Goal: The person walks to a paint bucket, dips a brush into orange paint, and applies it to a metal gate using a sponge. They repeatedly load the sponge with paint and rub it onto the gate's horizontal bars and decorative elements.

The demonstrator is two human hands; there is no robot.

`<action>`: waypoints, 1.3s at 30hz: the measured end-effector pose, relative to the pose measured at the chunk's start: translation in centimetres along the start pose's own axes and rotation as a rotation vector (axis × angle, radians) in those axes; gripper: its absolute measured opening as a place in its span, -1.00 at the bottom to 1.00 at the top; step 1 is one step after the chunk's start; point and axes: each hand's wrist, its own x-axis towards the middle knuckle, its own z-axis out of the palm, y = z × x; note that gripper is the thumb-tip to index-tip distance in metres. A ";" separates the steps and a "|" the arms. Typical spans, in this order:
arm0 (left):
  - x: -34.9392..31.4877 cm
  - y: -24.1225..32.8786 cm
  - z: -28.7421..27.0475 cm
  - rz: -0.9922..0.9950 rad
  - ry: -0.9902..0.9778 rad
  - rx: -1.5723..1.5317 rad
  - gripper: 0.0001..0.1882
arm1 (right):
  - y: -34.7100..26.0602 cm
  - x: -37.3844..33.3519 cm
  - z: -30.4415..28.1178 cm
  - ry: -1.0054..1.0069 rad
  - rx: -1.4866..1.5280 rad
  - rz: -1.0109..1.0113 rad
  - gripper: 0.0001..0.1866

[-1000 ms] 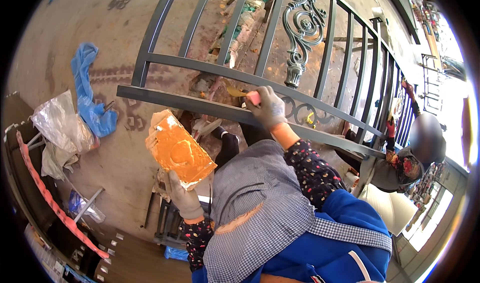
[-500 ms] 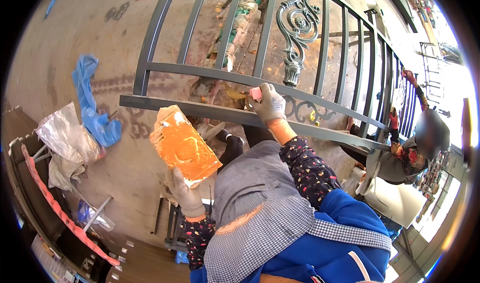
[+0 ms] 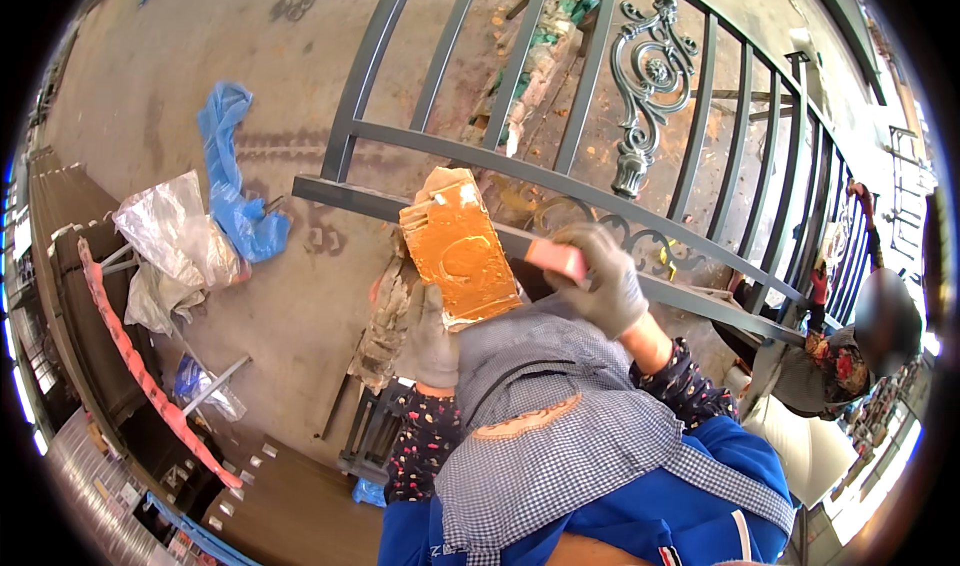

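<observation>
Surroundings: a grey metal railing with upright bars and a scrolled ornament lies across the concrete floor; every place below is told from this railing.
Left of the railing: a blue plastic sheet lies crumpled on the floor, and beside it, farther from the railing, a heap of clear plastic bags.
Far edge: a long orange strip runs along dark shelving, well apart from the railing.
Beyond the bars: a row of rubble and greenish scraps shows through the gaps.
Right end: another person crouches by the railing's end, partly cut off by the rim.
In the way: the checked cloth on the person's chest covers the lower forearms.
Board: an orange-smeared flat board is held tilted just in front of the railing's lower rail, covering part of it.
Left hand: gloved, closed around the board's lower edge, under the board.
Right hand: gloved, gripping a small pink scraper, just right of the board, the tool's end meeting the board's side.
Hard to make out: the blade itself, and the ragged grey material hanging left of the left hand.
</observation>
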 end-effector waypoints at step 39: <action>7.1 -2.5 -3.5 -0.682 -0.420 -1.250 -0.36 | 10.9 -4.7 7.9 0.676 -0.245 0.623 -0.61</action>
